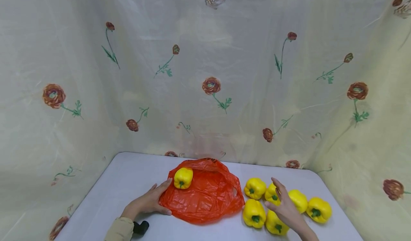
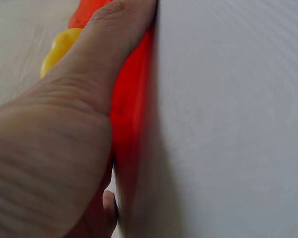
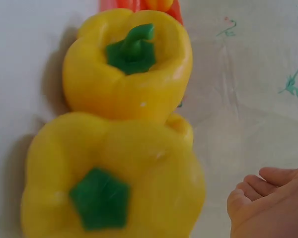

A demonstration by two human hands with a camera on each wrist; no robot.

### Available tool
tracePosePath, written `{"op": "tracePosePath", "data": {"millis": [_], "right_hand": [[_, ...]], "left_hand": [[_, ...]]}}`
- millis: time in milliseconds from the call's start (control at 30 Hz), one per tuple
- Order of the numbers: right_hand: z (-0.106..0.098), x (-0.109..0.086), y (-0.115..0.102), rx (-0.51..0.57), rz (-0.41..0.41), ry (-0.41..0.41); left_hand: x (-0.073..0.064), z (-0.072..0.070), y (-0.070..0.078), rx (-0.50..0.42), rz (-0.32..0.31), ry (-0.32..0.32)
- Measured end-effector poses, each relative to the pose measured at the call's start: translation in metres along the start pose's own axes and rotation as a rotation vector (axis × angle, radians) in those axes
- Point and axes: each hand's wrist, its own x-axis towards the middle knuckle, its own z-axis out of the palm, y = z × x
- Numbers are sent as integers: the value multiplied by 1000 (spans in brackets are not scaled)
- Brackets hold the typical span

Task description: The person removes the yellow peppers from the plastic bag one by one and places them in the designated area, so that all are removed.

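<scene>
A red plastic bag [image 1: 208,198] lies spread and crumpled on the white table. One yellow bell pepper [image 1: 183,178] with a green stem sits at its upper left part. My left hand [image 1: 149,200] rests at the bag's left edge, thumb and fingers spread apart; the left wrist view shows the thumb along the red plastic [image 2: 131,94]. To the right of the bag, my right hand [image 1: 285,209] is over a group of several yellow bell peppers [image 1: 254,213], its fingers parted and holding nothing. Two peppers loom close in the right wrist view, the nearer pepper [image 3: 154,183] blurred.
A small black object [image 1: 141,227] lies by the left sleeve [image 1: 120,229]. The table [image 1: 135,169] ends at a pale flowered curtain [image 1: 192,119] behind and on both sides. The rightmost pepper [image 1: 319,210] lies near the table's right edge.
</scene>
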Motion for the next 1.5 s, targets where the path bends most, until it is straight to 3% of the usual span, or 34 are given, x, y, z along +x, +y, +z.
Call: {"op": "tracePosePath", "data": {"millis": [267, 467, 933, 1500], "right_hand": [[14, 16, -23, 95, -51, -30], [26, 25, -38, 147, -38, -54], [62, 44, -62, 242, -121, -110], [115, 62, -95, 314, -103, -178]], "left_hand": [[0, -1, 1, -7, -9, -1], [1, -1, 1, -1, 0, -2], [2, 2, -1, -6, -12, -3], [-1, 1, -1, 11, -18, 4]]}}
